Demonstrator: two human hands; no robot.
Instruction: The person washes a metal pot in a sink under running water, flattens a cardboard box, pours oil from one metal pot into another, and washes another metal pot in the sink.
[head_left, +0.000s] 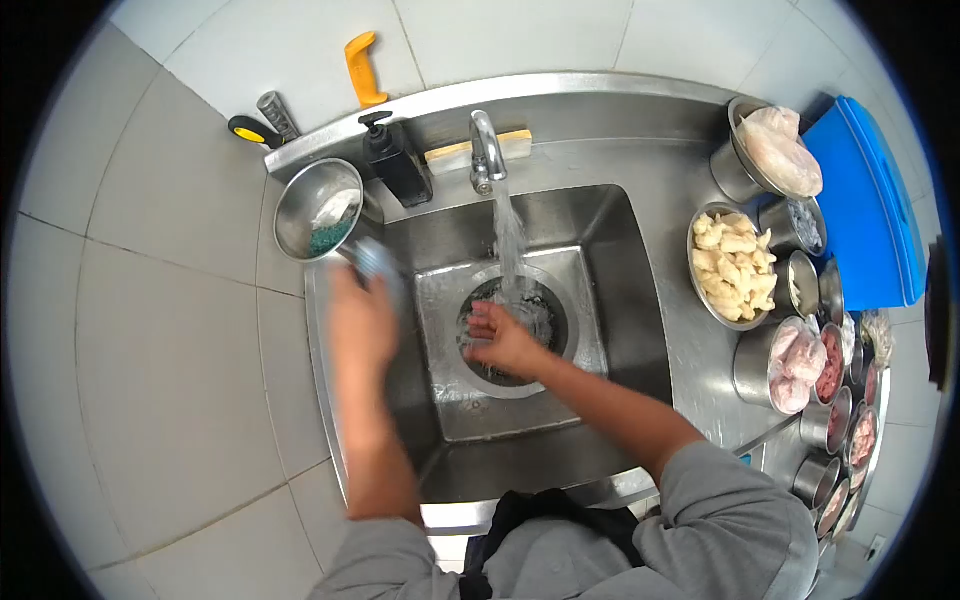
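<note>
Smooth steel sink (540, 465), left fingers (378, 292) around blurred bluish object (376, 260), right fingers (483, 325) slightly apart near ropy water (508, 235).

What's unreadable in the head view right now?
All in the head view:
- Pale blue item at the left hand: motion blur hides what it is and the grip on it.
- Drain opening: splashing water and the right hand cover part of it.
- Blue container: contents hidden by its side.
- Dark object, right: cut off by the dark lens border.
</note>
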